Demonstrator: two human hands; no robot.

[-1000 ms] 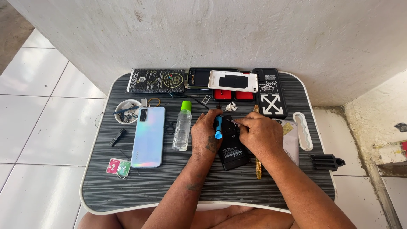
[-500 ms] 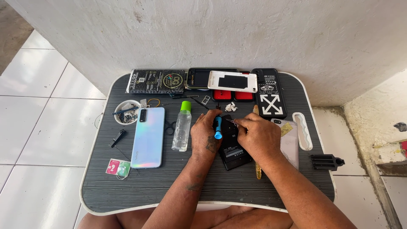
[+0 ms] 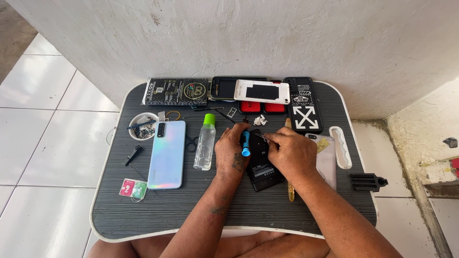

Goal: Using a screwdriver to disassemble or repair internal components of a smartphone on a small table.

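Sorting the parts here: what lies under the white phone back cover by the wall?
The white back cover overlaps a dark phone and red items; what's directly beneath stays hidden.

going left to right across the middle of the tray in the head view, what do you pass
black clip → pale blue phone → clear bottle → left hand with a blue tool → open black phone → right hand → white tray piece → black bracket
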